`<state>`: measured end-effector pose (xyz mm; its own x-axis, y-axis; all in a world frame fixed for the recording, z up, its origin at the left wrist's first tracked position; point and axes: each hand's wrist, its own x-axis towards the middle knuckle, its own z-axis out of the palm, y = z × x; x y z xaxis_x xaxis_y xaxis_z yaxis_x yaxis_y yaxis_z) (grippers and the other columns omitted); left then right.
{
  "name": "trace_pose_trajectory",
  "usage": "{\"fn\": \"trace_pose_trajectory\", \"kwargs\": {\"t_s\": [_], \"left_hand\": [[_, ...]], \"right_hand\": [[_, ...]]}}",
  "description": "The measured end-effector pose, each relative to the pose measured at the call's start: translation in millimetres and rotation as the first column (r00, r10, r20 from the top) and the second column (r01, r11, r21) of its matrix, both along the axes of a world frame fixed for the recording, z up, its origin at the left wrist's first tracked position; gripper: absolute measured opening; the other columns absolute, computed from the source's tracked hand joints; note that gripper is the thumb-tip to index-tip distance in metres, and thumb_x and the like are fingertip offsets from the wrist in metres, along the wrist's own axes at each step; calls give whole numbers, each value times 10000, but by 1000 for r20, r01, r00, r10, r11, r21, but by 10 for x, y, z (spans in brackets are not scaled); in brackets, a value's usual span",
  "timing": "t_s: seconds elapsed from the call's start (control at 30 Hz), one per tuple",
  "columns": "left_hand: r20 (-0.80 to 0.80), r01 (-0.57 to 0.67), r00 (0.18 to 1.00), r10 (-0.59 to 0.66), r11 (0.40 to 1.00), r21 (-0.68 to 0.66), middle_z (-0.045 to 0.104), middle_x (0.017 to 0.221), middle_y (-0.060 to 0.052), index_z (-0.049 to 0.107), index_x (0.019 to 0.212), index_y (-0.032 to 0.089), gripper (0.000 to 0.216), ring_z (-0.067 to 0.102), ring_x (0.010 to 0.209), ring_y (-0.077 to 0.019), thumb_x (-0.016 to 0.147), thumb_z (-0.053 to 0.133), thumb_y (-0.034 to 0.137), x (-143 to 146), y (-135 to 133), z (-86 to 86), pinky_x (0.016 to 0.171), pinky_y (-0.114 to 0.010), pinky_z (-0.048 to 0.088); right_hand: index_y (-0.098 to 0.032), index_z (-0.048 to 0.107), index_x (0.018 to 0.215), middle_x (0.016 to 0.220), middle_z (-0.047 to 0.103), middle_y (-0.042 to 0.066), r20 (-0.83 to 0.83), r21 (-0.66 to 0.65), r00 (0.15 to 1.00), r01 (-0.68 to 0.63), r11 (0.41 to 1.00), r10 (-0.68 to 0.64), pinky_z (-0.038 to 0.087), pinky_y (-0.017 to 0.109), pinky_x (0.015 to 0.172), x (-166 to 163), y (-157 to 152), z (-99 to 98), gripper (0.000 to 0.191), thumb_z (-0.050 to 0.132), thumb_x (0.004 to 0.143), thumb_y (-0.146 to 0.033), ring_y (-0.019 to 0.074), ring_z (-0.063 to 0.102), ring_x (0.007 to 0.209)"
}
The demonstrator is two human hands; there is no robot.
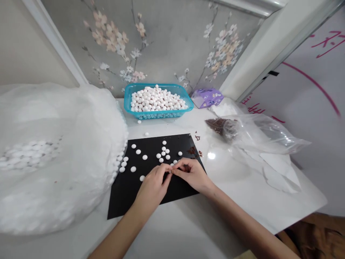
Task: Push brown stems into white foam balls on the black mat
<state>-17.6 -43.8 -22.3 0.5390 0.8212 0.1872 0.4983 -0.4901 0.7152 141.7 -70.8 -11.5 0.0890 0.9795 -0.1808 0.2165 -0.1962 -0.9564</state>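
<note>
Over the black mat [126, 196], my left hand [153, 184] and my right hand [193, 175] meet fingertip to fingertip. Both are closed in a pinch around something tiny, mostly hidden by the fingers. Several small white balls [163, 153] lie in a loose group just beyond my fingers. More white balls [138, 151] are scattered at the mat's left side, one beside my left hand. Small reddish-brown bits [192, 150] lie on the mat's right edge, beyond my right hand.
A blue plastic basket [159, 114] full of white balls stands at the back. Left is a large translucent bag [67, 118] of white balls. At right, a clear bag [258, 131] holds brown pieces [215, 125], near a purple packet [207, 98] on the white table [229, 187].
</note>
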Motion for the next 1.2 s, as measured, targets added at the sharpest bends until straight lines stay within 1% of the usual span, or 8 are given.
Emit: {"fn": "trace_pose_trajectory", "kwargs": {"t_s": [0.27,0.5,0.57,0.73,0.87,1.0,1.1,1.2], "left_hand": [[-31,-1,1000,2,1000,4,624,881,16,503,907,227,78,619,815,-138,864,465,173,6,4,5,728,-272,501],[-6,-50,999,50,998,27,634,916,9,473,978,244,134,633,839,-147,852,494,202,4,-21,7,727,-283,514],[21,-82,996,82,997,9,643,914,7,467,1002,245,163,638,840,-146,846,514,236,3,-27,33,736,-281,519],[65,-102,992,105,993,-52,657,922,8,457,1036,247,218,645,854,-142,836,536,280,-6,-28,88,765,-277,522],[69,-84,994,88,995,-62,655,940,6,468,1024,250,188,643,859,-144,846,520,282,-13,-31,86,760,-280,520],[97,-99,989,110,989,-107,646,976,-1,466,1029,252,184,634,868,-140,855,506,296,-17,-28,101,761,-275,515],[107,-149,980,167,976,-158,639,951,-13,462,1048,237,208,631,791,-131,862,486,327,-24,-17,143,741,-278,514],[85,-176,978,190,972,-153,631,881,-2,474,1039,231,201,609,706,-121,868,468,337,-31,-6,175,696,-273,503]], "right_hand": [[-172,562,635,545,401,-54,174,31,984,41,999,-46,284,218,465,-46,21,46,187,620,713,-332,80,328,502],[-178,549,729,575,321,-71,178,60,983,25,998,-35,295,214,466,32,-20,177,121,582,751,-292,73,315,486],[-180,577,808,640,348,-56,247,124,969,-22,992,-9,295,213,454,90,-33,202,85,565,766,-253,63,308,472],[-225,566,1064,827,432,-12,405,177,899,-258,950,169,361,210,477,142,-33,210,305,561,766,-160,48,352,482],[-220,581,1045,834,467,-2,462,175,862,-317,932,206,392,212,513,88,-16,223,272,555,784,-146,63,402,519],[-226,602,993,899,518,20,531,179,810,-395,901,249,416,211,574,99,-1,282,186,528,828,-182,93,508,648],[-205,605,1001,934,548,38,623,202,741,-463,863,252,430,225,636,228,176,414,182,539,835,-239,114,551,727],[-177,625,963,873,558,42,729,268,672,-456,849,130,416,244,631,419,626,630,182,566,809,-253,130,544,702]]}}
